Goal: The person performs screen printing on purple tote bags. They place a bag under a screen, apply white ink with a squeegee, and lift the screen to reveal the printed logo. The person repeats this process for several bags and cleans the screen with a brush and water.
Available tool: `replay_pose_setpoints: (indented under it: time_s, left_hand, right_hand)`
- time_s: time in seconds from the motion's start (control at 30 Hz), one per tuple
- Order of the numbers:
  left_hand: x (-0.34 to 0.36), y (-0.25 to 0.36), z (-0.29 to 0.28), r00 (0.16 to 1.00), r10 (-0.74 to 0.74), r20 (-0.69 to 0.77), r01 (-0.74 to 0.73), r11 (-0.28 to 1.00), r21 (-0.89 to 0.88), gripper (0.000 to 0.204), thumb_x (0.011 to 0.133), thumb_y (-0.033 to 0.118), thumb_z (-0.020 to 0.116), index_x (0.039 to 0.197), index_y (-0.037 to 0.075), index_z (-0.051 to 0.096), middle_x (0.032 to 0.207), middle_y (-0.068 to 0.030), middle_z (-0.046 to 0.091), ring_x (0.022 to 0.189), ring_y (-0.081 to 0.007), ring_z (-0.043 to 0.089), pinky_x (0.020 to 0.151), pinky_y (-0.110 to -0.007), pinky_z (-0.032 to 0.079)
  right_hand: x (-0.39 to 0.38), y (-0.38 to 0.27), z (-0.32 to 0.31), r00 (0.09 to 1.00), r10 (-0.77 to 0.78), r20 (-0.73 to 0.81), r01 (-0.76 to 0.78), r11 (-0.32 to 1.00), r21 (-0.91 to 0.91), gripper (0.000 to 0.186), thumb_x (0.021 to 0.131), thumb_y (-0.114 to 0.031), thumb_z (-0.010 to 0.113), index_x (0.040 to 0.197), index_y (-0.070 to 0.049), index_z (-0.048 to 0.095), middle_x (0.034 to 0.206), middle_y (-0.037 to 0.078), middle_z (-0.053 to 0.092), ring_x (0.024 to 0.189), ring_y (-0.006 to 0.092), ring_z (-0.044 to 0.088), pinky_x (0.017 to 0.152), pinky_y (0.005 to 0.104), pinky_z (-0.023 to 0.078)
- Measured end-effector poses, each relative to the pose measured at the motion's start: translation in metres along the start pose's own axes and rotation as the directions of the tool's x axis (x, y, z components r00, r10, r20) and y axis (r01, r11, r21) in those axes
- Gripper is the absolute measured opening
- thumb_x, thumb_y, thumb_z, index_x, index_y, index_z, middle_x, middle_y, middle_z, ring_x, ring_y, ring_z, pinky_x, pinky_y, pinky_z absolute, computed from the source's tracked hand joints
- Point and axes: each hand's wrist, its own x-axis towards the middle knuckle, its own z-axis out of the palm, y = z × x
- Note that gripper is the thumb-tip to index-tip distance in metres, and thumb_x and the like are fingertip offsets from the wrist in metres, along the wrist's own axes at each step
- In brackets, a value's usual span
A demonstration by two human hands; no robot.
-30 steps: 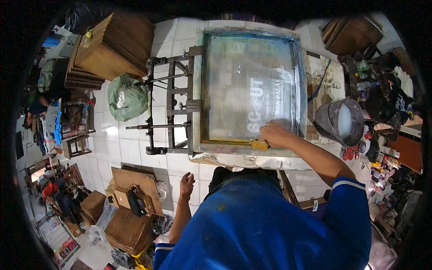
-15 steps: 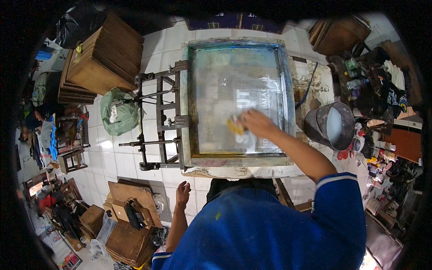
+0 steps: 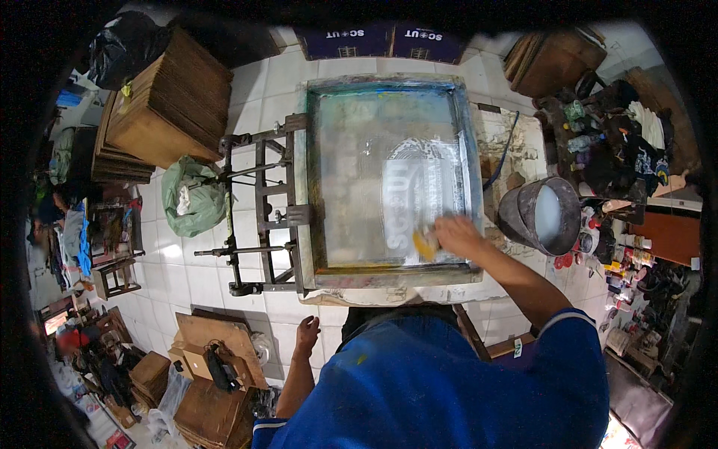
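Observation:
A framed printing screen point(image 3: 301, 172) lies flat on a pale worktable, its mesh marked with a curved white design and lettering. My right hand point(image 3: 458, 238) is closed on a yellow sponge point(image 3: 425, 245), slightly blurred, against the lower right part of the mesh. Wet white streaks show around the design. Low on the left, away from the screen, my left hand point(image 3: 307, 334) hangs beside my body with its fingers loosely bent and nothing in it. Dark metal hinge clamps point(image 3: 298, 215) grip the frame's left side.
Right of the screen, a dark bucket point(image 3: 511, 217) holds whitish liquid. A blue hose point(image 3: 511, 142) curves over the worktable. To the left are a metal support frame point(image 3: 262, 247), a green plastic bag point(image 3: 179, 217) and stacked brown boards point(image 3: 168, 105). Bottles and cans crowd the far right.
My right hand has moved the sponge down and to the right across the mesh. The view has shifted slightly. My left hand stays low beside my body.

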Motion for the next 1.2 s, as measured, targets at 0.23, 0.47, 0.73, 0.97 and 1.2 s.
replay_pose_setpoints:
  time_s: [0.23, 0.47, 0.73, 0.97, 1.2]
  left_hand:
    - [0.011, 0.006, -0.011, 0.998, 0.049, -0.041, -0.050, 0.999, -0.021, 0.058, 0.101, 0.043, 0.064, 0.144, 0.006, 0.052, 0.106, -0.0037, 0.068, 0.089, -0.0171, 0.068, 0.072, -0.034, 0.051]
    - [0.016, 0.047, -0.004, 0.977, 0.204, -0.054, -0.203, 0.979, 0.026, 0.046, 0.100, 0.035, 0.064, 0.128, -0.002, 0.059, 0.099, -0.0106, 0.070, 0.084, -0.0167, 0.066, 0.065, -0.031, 0.048]
    - [0.013, 0.004, 0.011, 0.993, 0.092, -0.074, -0.096, 0.994, -0.049, 0.060, 0.101, 0.042, 0.063, 0.143, 0.000, 0.053, 0.102, -0.0144, 0.072, 0.087, -0.0205, 0.070, 0.065, -0.034, 0.052]
    - [0.013, -0.031, 0.027, 0.999, -0.011, -0.044, 0.007, 0.996, -0.086, 0.060, 0.099, 0.042, 0.067, 0.138, -0.002, 0.057, 0.099, -0.0124, 0.072, 0.081, -0.0174, 0.068, 0.063, -0.032, 0.050]
    - [0.000, 0.006, 0.027, 0.989, 0.120, -0.091, -0.129, 0.986, -0.107, 0.060, 0.102, 0.043, 0.062, 0.144, 0.000, 0.052, 0.108, -0.0127, 0.071, 0.096, -0.0209, 0.069, 0.074, -0.034, 0.052]
  right_hand:
    - [0.157, 0.010, -0.026, 0.849, 0.357, -0.388, -0.339, 0.933, 0.117, 0.036, 0.107, -0.023, 0.042, 0.123, 0.003, 0.061, 0.122, 0.026, 0.065, 0.091, 0.0405, 0.072, 0.081, 0.0494, 0.058]
    - [0.196, 0.038, -0.045, 0.767, 0.424, -0.481, -0.498, 0.866, -0.031, 0.025, 0.095, -0.017, 0.055, 0.105, -0.003, 0.073, 0.109, 0.021, 0.071, 0.092, 0.0346, 0.074, 0.072, 0.0408, 0.059]
    - [0.063, 0.027, -0.031, 0.889, 0.426, -0.170, -0.430, 0.903, 0.015, 0.024, 0.094, -0.015, 0.055, 0.104, -0.005, 0.074, 0.102, 0.018, 0.074, 0.095, 0.0343, 0.073, 0.081, 0.0479, 0.058]
    - [0.094, 0.075, -0.103, 0.925, 0.235, -0.300, -0.331, 0.884, -0.330, 0.024, 0.093, -0.015, 0.056, 0.101, -0.004, 0.076, 0.107, 0.014, 0.071, 0.095, 0.0322, 0.069, 0.081, 0.0470, 0.054]
    - [0.136, 0.121, -0.091, 0.999, 0.042, -0.025, -0.048, 0.696, -0.716, 0.019, 0.090, -0.020, 0.063, 0.097, -0.013, 0.080, 0.105, 0.005, 0.075, 0.110, 0.0248, 0.062, 0.088, 0.0423, 0.044]
